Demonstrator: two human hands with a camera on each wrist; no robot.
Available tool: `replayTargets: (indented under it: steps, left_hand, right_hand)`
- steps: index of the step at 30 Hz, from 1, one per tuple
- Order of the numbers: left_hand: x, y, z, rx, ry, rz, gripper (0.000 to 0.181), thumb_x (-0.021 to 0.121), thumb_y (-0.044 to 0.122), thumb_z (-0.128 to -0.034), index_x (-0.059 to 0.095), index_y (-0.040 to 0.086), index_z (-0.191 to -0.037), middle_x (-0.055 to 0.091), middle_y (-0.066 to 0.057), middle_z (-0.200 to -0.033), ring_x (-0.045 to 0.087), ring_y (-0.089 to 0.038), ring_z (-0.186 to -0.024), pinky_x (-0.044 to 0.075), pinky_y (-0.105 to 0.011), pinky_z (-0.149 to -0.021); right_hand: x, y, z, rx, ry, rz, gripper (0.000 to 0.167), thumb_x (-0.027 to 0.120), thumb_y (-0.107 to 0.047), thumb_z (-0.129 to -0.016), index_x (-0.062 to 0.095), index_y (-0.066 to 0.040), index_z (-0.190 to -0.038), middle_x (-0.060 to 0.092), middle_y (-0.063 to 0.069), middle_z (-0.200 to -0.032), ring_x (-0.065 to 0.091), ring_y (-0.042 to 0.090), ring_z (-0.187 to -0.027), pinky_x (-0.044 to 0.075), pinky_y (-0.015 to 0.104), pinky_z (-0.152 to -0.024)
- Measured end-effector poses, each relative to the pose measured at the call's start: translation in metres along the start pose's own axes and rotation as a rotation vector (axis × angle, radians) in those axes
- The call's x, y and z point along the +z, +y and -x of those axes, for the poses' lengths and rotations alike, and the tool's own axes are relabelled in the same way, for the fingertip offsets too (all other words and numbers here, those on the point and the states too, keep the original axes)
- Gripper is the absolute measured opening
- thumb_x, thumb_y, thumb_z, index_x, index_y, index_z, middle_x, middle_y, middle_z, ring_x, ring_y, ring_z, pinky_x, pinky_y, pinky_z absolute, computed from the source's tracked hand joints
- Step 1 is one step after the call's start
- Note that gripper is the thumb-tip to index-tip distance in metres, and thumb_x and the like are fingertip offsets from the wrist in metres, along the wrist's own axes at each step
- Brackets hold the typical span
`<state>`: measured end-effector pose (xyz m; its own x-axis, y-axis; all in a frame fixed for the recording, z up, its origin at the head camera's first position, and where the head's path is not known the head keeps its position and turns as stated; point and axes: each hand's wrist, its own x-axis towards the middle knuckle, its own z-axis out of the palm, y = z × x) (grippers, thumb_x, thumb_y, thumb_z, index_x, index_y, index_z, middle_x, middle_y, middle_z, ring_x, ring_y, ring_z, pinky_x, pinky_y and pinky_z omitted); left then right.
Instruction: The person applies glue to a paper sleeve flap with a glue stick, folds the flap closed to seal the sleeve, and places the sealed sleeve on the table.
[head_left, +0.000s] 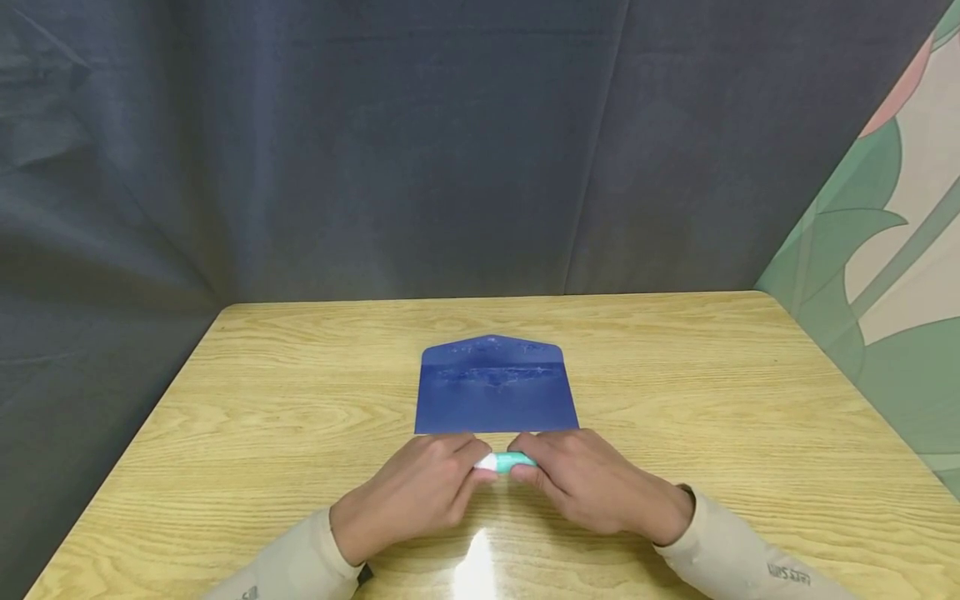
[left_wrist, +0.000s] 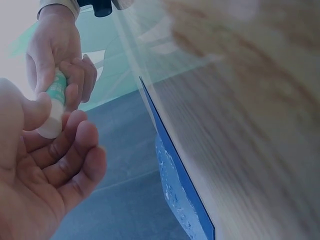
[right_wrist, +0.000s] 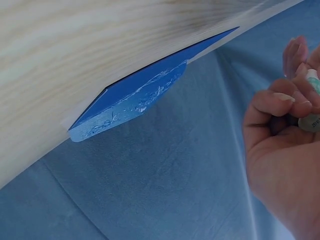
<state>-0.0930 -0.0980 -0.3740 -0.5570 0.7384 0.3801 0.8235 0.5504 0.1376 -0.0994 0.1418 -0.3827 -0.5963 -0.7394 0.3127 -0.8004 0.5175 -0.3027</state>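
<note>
Between the two hands is a glue stick (head_left: 514, 462) with a teal body and a white cap. My left hand (head_left: 422, 487) pinches the white cap (left_wrist: 52, 121) between thumb and fingers. Around the teal body curl the fingers of my right hand (head_left: 588, 479), which hide its far end in the head view. Just beyond both hands a blue envelope (head_left: 495, 404) lies on the table, its pointed flap (head_left: 491, 350) unfolded away from me. Whitish, shiny smears mark the flap and the area below it, seen also on the envelope (right_wrist: 135, 100) in the right wrist view.
The wood-grain table (head_left: 300, 375) extends to both sides of the envelope. A dark cloth (head_left: 450, 167) hangs behind it and on the left. At the right stands a wall (head_left: 900, 292) with a painted leaf pattern. Light glares off the table near my arms.
</note>
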Motion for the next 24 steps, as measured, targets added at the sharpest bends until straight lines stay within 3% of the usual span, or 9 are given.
replayTargets:
  steps: [16,20,24]
  left_hand:
    - [-0.001,-0.001,0.000,0.019,0.061,-0.106,0.017,0.064,0.027,-0.0962,0.065,0.013,-0.087,0.064,0.007,-0.074,0.048,-0.002,-0.060,0.039,-0.019,-0.062]
    - [-0.007,-0.006,0.003,-0.020,0.100,-0.149,0.023,0.064,0.027,-0.0962,0.058,0.013,-0.079,0.054,0.007,-0.067,0.040,-0.004,-0.057,0.037,-0.020,-0.060]
    - [-0.015,-0.013,0.004,-0.078,0.148,-0.145,0.036,0.052,0.032,-0.1035,0.048,0.013,-0.074,0.036,0.006,-0.063,0.028,-0.006,-0.057,0.030,-0.020,-0.057]
  right_hand:
    - [-0.001,0.000,-0.003,-0.006,0.036,-0.002,0.006,0.053,-0.024,-0.103,0.059,-0.023,-0.100,0.046,-0.019,-0.074,0.042,-0.004,-0.064,0.038,0.013,-0.060]
    - [-0.006,0.006,-0.002,0.069,0.048,-0.027,0.009,0.053,-0.023,-0.104,0.061,-0.022,-0.100,0.043,-0.019,-0.069,0.036,-0.006,-0.058,0.037,0.014,-0.056]
    - [-0.013,0.016,0.002,0.181,0.086,-0.038,0.011,0.053,-0.021,-0.104,0.062,-0.020,-0.099,0.037,-0.020,-0.066,0.031,-0.006,-0.055,0.036,0.016,-0.055]
